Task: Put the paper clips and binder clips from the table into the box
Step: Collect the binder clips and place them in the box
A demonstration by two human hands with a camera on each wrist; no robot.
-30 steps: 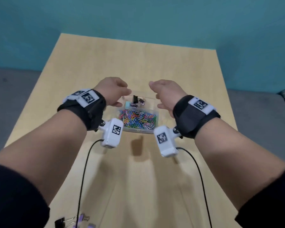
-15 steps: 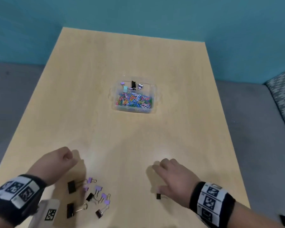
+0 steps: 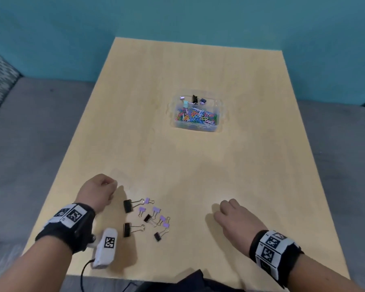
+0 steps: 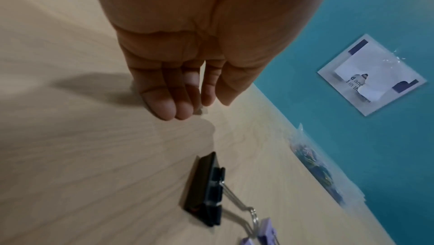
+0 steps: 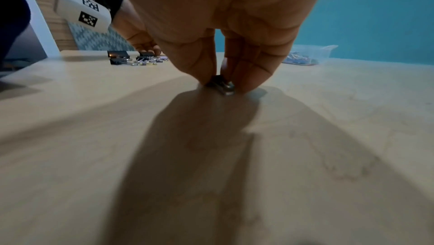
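A clear plastic box (image 3: pixel 195 127) at mid-table holds a heap of coloured paper clips (image 3: pixel 195 118) and a few binder clips (image 3: pixel 195 99). Several binder clips lie loose near the table's front left: two large black ones (image 3: pixel 127 205) (image 3: pixel 127 229), small purple ones (image 3: pixel 148 200) and small black ones (image 3: pixel 157 237). My left hand (image 3: pixel 109 189) hovers just left of this cluster with its fingers (image 4: pixel 164 108) curled; I make out nothing held. My right hand (image 3: pixel 221 211) is down on the table at the front right and pinches a small black binder clip (image 5: pixel 222 84) between thumb and fingers.
The wooden table (image 3: pixel 188 165) has its front edge close to my wrists. A teal wall stands behind, with a paper notice (image 4: pixel 371 74) on it. Grey floor lies on both sides. A cable (image 3: pixel 82 277) hangs from the left wrist camera.
Both hands have drawn back from over the box to the table's front. The right hand has settled on a small black clip and now pinches it. The view has shifted rightwards.
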